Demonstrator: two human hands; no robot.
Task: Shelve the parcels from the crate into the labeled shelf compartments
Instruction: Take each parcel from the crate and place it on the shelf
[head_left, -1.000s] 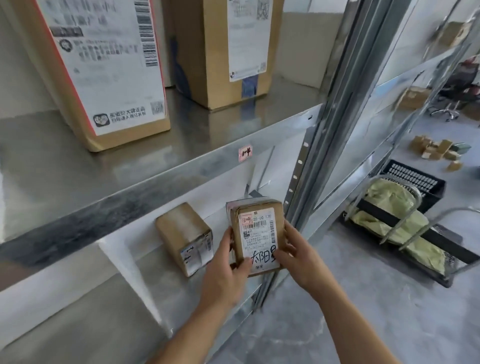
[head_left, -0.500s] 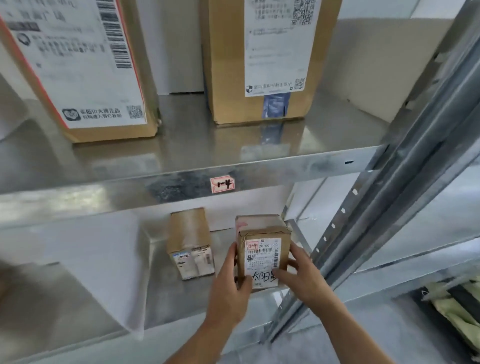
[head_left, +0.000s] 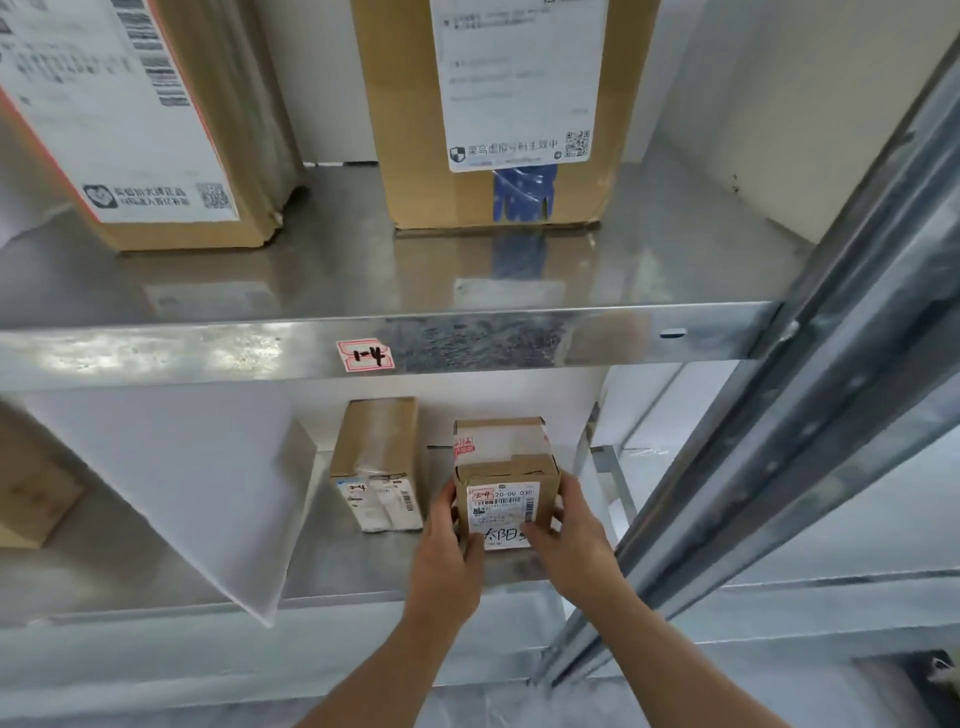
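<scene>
A small brown parcel (head_left: 505, 470) with a white shipping label stands on the lower metal shelf (head_left: 363, 566), in the right-hand compartment. My left hand (head_left: 448, 556) grips its left side and my right hand (head_left: 569, 540) grips its right side, thumbs on the label face. Just left of it stands a second small taped parcel (head_left: 376, 462), a small gap apart. A pink tag marked 1-4 (head_left: 365, 356) sticks to the front lip of the shelf above. The crate is out of view.
Two large cardboard boxes (head_left: 130, 119) (head_left: 498, 109) stand on the upper shelf. A white divider panel (head_left: 228, 493) closes the compartment on the left, with another box (head_left: 31, 499) beyond it. A slanted steel upright (head_left: 779, 441) runs close on the right.
The view has swung left and squared up to the shelf, so the crate has left the frame. Both hands have carried the parcel deeper onto the lower shelf, beside the taped parcel.
</scene>
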